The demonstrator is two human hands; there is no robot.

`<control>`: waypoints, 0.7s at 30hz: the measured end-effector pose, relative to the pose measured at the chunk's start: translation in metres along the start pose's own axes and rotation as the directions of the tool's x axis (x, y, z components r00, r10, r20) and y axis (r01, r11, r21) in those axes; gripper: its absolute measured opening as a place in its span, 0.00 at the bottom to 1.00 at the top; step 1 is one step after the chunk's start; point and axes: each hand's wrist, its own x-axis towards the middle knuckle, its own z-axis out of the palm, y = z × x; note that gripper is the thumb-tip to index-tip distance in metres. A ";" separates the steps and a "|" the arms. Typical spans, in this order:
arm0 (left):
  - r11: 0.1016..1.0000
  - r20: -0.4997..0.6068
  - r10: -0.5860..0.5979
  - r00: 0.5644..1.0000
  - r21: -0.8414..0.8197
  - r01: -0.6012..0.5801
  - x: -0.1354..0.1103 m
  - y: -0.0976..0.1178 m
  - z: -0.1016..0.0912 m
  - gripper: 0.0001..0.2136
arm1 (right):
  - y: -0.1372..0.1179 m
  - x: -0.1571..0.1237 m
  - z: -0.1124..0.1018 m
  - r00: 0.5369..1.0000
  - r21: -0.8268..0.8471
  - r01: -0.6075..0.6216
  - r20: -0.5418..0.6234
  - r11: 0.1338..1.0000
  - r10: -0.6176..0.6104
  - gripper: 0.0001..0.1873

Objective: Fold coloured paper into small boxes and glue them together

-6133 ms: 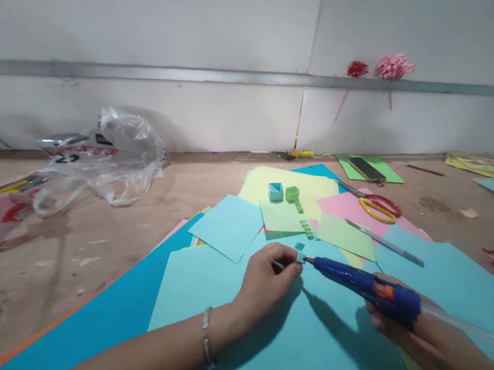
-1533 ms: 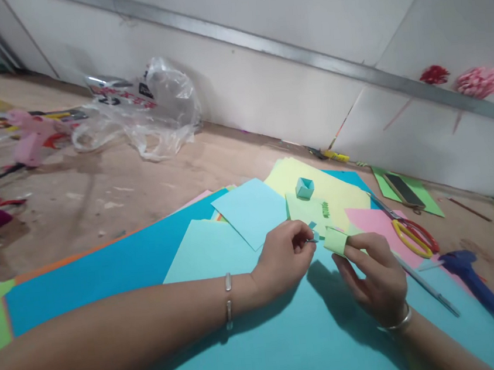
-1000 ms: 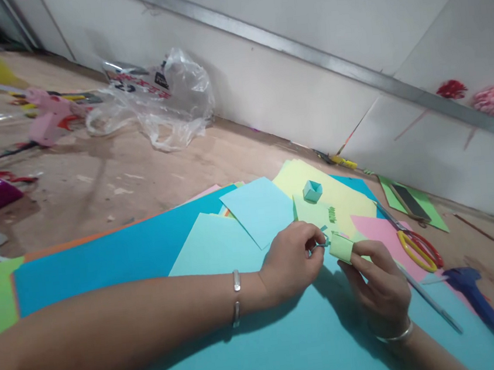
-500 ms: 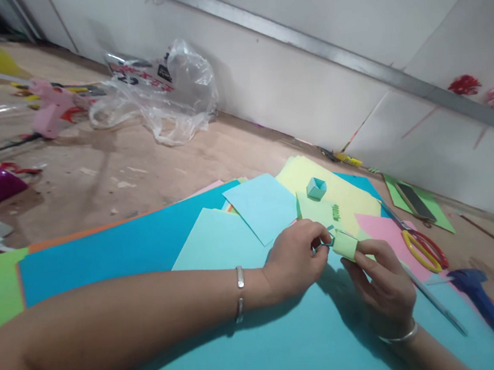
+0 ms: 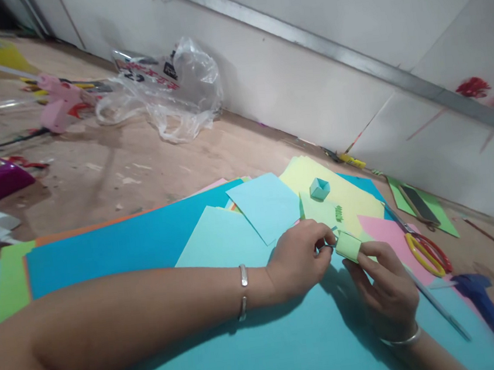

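Head view: a small light-green paper piece [image 5: 348, 246] is gripped between the fingertips of the right hand [image 5: 389, 288], above a large light-blue sheet [image 5: 290, 345]. Just beside it, a tiny blue paper bit [image 5: 331, 247] is pinched by the left hand [image 5: 301, 260]; whether the 2 touch cannot be told. On each wrist, 1 bracelet [image 5: 243, 276] is worn. Beyond the hands, a small blue paper box [image 5: 320, 188] is set on pale paper. To the right, scissors [image 5: 412, 232] and a blue glue gun [image 5: 491, 306] are laid.
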 end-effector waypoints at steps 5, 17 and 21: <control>0.999 0.019 0.017 1.000 0.039 -0.018 0.001 -0.001 0.000 0.08 | -0.001 0.001 -0.001 0.998 0.035 -0.046 0.032 0.998 0.045 0.15; 0.989 0.124 0.084 0.989 0.113 -0.098 -0.004 0.004 -0.004 0.14 | -0.003 0.004 0.004 0.845 0.424 -0.525 0.159 0.738 0.510 0.06; 0.992 0.094 0.089 0.992 0.079 -0.096 -0.004 0.004 -0.003 0.11 | 0.006 -0.001 0.006 0.694 0.572 -0.669 0.252 0.474 0.675 0.07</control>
